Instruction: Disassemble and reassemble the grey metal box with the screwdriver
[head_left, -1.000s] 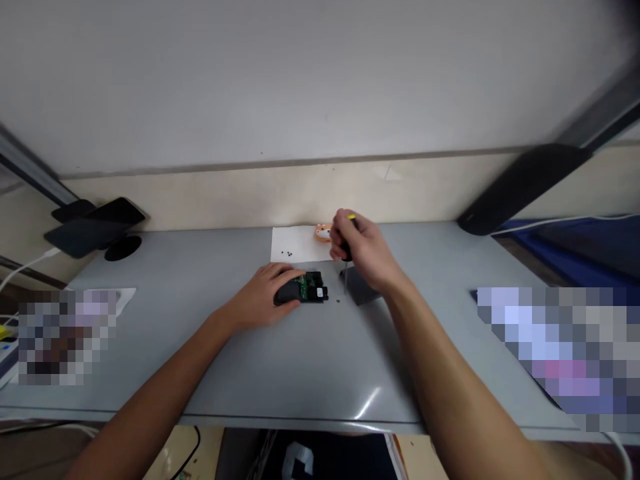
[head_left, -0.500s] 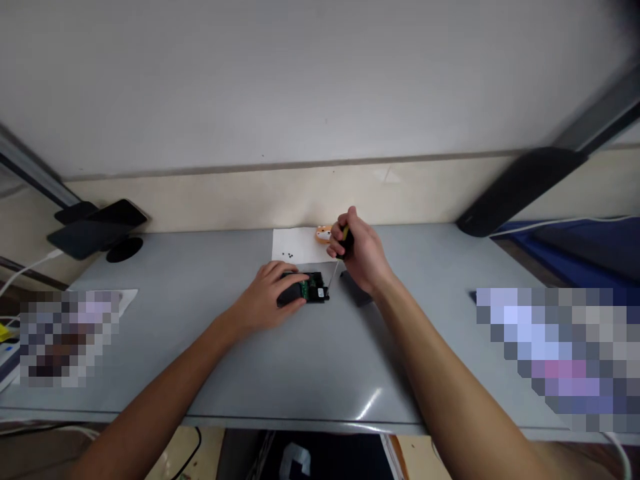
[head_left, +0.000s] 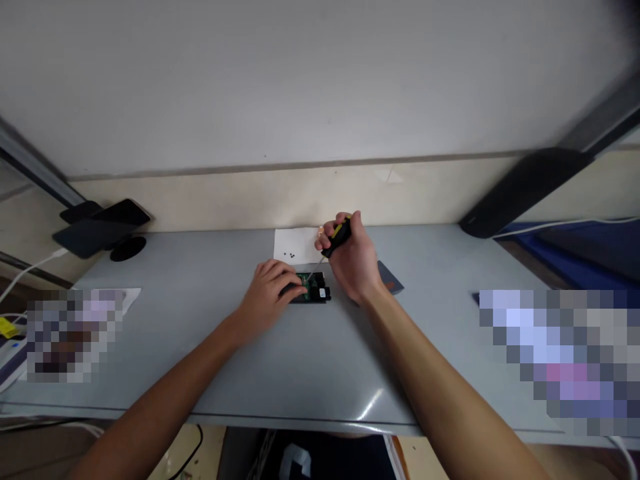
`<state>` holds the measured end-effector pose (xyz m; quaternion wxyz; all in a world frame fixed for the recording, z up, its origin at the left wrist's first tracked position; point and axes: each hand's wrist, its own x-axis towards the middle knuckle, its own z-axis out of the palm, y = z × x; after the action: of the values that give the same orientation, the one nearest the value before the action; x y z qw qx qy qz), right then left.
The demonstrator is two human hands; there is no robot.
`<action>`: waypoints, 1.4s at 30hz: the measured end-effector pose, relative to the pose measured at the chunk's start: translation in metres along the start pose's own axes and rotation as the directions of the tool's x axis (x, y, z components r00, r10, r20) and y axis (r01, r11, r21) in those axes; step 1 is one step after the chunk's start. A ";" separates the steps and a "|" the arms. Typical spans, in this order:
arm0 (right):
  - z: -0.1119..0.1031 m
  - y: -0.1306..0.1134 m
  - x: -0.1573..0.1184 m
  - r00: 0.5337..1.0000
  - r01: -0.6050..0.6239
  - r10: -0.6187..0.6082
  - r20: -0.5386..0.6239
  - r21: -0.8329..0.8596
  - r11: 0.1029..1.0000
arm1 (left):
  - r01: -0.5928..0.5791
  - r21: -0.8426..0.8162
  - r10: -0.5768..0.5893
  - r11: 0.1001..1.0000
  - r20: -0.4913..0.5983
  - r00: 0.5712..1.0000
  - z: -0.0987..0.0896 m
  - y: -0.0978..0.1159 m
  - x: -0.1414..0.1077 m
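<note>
A small black device with a green circuit board (head_left: 317,293) lies on the grey table. My left hand (head_left: 267,292) is closed around its left end, the fingers over the top covering that part. In my right hand (head_left: 354,263) is a screwdriver (head_left: 341,233) with a black and yellow handle, held at a slant. Its thin shaft points down and left to the circuit board, close to my left fingertips; whether the tip touches is too small to tell. Several tiny dark screws (head_left: 291,255) lie on a white paper (head_left: 285,240) behind the device.
A dark flat panel (head_left: 391,279) lies beside my right wrist. My right fingers mostly hide an orange object (head_left: 321,231) on the paper. A phone on a stand (head_left: 105,227) is at the left, a black post (head_left: 520,190) at the right. Blurred sheets lie at both sides.
The screwdriver tip has moved left, from the device's right end to the circuit board by my left fingers. The handle leans more to the right. More of the flat panel shows.
</note>
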<state>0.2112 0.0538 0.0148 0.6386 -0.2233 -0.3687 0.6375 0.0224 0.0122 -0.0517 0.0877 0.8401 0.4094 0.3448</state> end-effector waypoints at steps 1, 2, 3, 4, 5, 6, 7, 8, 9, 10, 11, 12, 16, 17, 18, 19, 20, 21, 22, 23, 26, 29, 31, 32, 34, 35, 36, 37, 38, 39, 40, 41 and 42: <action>-0.001 -0.001 0.000 1.000 0.016 -0.016 -0.006 -0.035 0.999 | 0.015 0.013 -0.015 1.000 -0.002 1.000 0.000 -0.002 0.000; -0.002 -0.001 0.000 0.999 0.031 -0.031 -0.010 -0.071 0.997 | 0.026 0.022 -0.026 0.999 -0.002 1.000 -0.001 -0.003 0.001; -0.002 -0.001 0.000 0.999 0.041 -0.043 -0.011 -0.103 0.994 | 0.033 0.025 -0.033 0.999 0.004 0.999 -0.001 -0.004 0.001; -0.003 -0.001 -0.001 0.999 0.047 -0.049 -0.008 -0.131 0.990 | 0.034 0.021 -0.035 0.999 0.014 0.999 -0.001 -0.004 0.001; -0.003 0.000 -0.001 0.999 0.051 -0.052 -0.002 -0.153 0.987 | 0.028 0.011 -0.028 1.000 0.029 0.999 -0.001 -0.004 0.001; -0.003 0.000 -0.002 0.999 0.053 -0.054 0.004 -0.171 0.984 | 0.015 -0.003 -0.015 1.000 0.047 0.999 -0.001 -0.004 0.001; -0.002 0.001 -0.002 0.999 0.054 -0.053 0.009 -0.188 0.981 | 0.000 -0.018 0.001 1.000 0.064 0.998 -0.001 -0.003 0.001; -0.001 0.002 -0.003 0.999 0.053 -0.051 0.013 -0.201 0.978 | -0.013 -0.030 0.016 0.999 0.081 0.997 -0.001 -0.002 0.001; -0.001 0.002 -0.004 0.999 0.052 -0.050 0.016 -0.210 0.976 | -0.026 -0.039 0.029 0.999 0.096 0.995 -0.001 -0.001 0.001; 0.000 0.003 -0.004 0.999 0.053 -0.050 0.021 -0.210 0.976 | -0.036 -0.044 0.041 0.998 0.112 0.993 -0.001 0.000 0.001; 0.001 0.004 -0.004 0.998 0.054 -0.049 0.030 -0.200 0.978 | -0.044 -0.048 0.050 0.998 0.130 0.990 -0.001 0.001 0.001; 0.001 0.004 -0.005 0.998 0.055 -0.048 0.044 -0.183 0.982 | -0.051 -0.052 0.058 0.997 0.148 0.987 -0.001 0.002 0.001; 0.000 0.008 -0.005 0.994 0.071 -0.060 0.088 -0.134 0.988 | -0.085 -0.083 0.100 0.993 0.197 0.975 0.000 0.003 0.001; 0.000 0.009 -0.004 0.994 0.074 -0.061 0.088 -0.143 0.987 | -0.090 -0.090 0.107 0.992 0.202 0.974 0.000 0.004 0.001; -0.001 0.010 -0.004 0.994 0.075 -0.062 0.084 -0.158 0.985 | -0.092 -0.092 0.109 0.992 0.203 0.973 0.000 0.004 0.001; -0.001 0.011 -0.004 0.995 0.074 -0.060 0.079 -0.178 0.981 | -0.090 -0.091 0.106 0.992 0.203 0.973 0.001 0.004 0.000; -0.001 0.011 -0.004 0.996 0.071 -0.058 0.072 -0.197 0.978 | -0.085 -0.087 0.101 0.993 0.205 0.973 0.001 0.003 0.000; -0.002 0.011 -0.003 0.996 0.068 -0.055 0.066 -0.215 0.974 | -0.080 -0.083 0.096 0.993 0.209 0.973 0.002 0.003 0.000; -0.001 0.011 -0.003 0.997 0.062 -0.049 0.063 -0.230 0.971 | -0.078 -0.079 0.093 0.994 0.215 0.972 0.002 0.003 0.000; -0.001 0.010 -0.003 0.997 0.055 -0.040 0.065 -0.241 0.969 | -0.078 -0.077 0.093 0.994 0.218 0.971 0.002 0.002 0.000; -0.001 0.008 -0.004 0.996 0.041 -0.020 0.089 -0.241 0.970 | -0.090 -0.068 0.103 0.994 0.222 0.970 0.003 0.001 0.000; -0.001 0.007 -0.004 0.995 0.044 -0.020 0.102 -0.233 0.971 | -0.097 -0.055 0.107 0.994 0.228 0.968 0.003 0.001 0.000; -0.002 0.007 -0.004 0.996 0.044 -0.022 0.092 -0.251 0.967 | -0.095 -0.047 0.104 0.994 0.233 0.967 0.003 0.002 0.000; -0.002 0.007 -0.004 0.996 0.042 -0.021 0.084 -0.263 0.964 | -0.093 -0.044 0.101 0.995 0.233 0.967 0.003 0.002 0.000; -0.003 0.008 -0.003 0.997 0.039 -0.019 0.075 -0.274 0.961 | -0.088 -0.040 0.095 0.995 0.235 0.967 0.002 0.003 0.000; -0.003 0.008 -0.003 0.997 0.038 -0.019 0.073 -0.273 0.961 | -0.086 -0.040 0.093 0.996 0.237 0.967 0.002 0.003 0.000; -0.003 0.008 -0.003 0.997 0.038 -0.019 0.074 -0.267 0.963 | -0.085 -0.040 0.092 0.996 0.238 0.967 0.002 0.004 0.000; -0.004 0.008 -0.003 0.997 0.040 -0.021 0.077 -0.256 0.966 | -0.084 -0.040 0.091 0.996 0.239 0.967 0.002 0.004 0.000; -0.004 0.008 -0.003 0.996 0.042 -0.023 0.081 -0.245 0.969 | -0.083 -0.040 0.090 0.996 0.238 0.967 0.002 0.004 0.000; -0.004 0.008 -0.003 0.996 0.043 -0.023 0.085 -0.237 0.971 | -0.082 -0.039 0.089 0.996 0.236 0.968 0.001 0.004 0.000; -0.003 0.008 -0.003 0.996 0.042 -0.022 0.087 -0.233 0.971 | -0.082 -0.039 0.088 0.996 0.234 0.968 0.001 0.005 0.000; -0.003 0.007 -0.003 0.996 0.040 -0.019 0.087 -0.236 0.971 | -0.081 -0.038 0.088 0.996 0.234 0.968 0.001 0.005 0.000; -0.003 0.007 -0.004 0.996 0.037 -0.016 0.086 -0.243 0.969 | -0.079 -0.036 0.086 0.996 0.237 0.968 0.001 0.005 0.000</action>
<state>0.2091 0.0515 0.0073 0.5988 -0.2684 -0.4736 0.5875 0.0262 0.0092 -0.0504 0.1330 0.8905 0.3560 0.2501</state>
